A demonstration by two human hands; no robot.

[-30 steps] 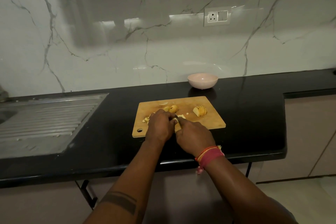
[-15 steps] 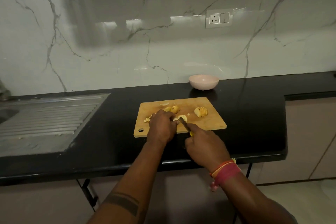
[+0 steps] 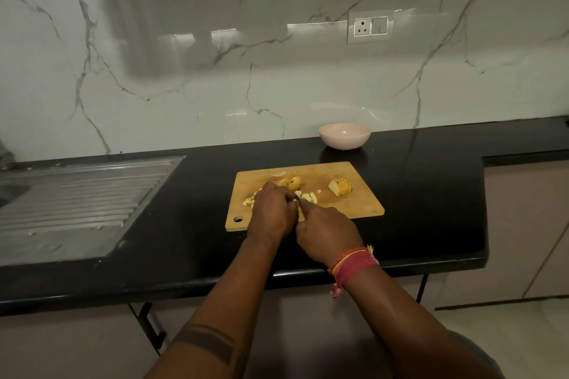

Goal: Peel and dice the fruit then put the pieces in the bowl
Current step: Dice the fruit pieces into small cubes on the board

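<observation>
1. Two hands work side by side over the near half of a wooden cutting board point(image 3: 363, 209), which lies flat on a black countertop point(image 3: 184, 224).
2. The left hand point(image 3: 271, 212) rests knuckles-up on the board with its fingers curled down over pale fruit pieces; what exactly it pins is hidden beneath the fingers.
3. The right hand point(image 3: 326, 231) is closed round the handle of a knife point(image 3: 300, 197), forefinger stretched along the top; only a short dark stretch of blade shows between the two hands, pointing away from the person.
4. Small diced pieces point(image 3: 309, 197) lie just beyond the blade, and a few more point(image 3: 248, 201) sit left of the left hand.
5. A yellow fruit chunk point(image 3: 295, 183) sits just behind the left hand's fingers.
6. A sliced fruit wedge point(image 3: 340, 187), its cuts fanned, lies apart on the right part of the board.
7. A thin pale sliver point(image 3: 278, 174) lies near the board's far edge.
8. A pink bowl point(image 3: 345, 136) stands upright on the countertop behind the board, near the marble wall point(image 3: 277, 77).
9. A steel sink drainboard point(image 3: 77, 194) is set into the counter at the left; a socket plate point(image 3: 370, 26) is on the wall.
10. A red and orange thread band point(image 3: 354, 263) wraps the right wrist.
</observation>
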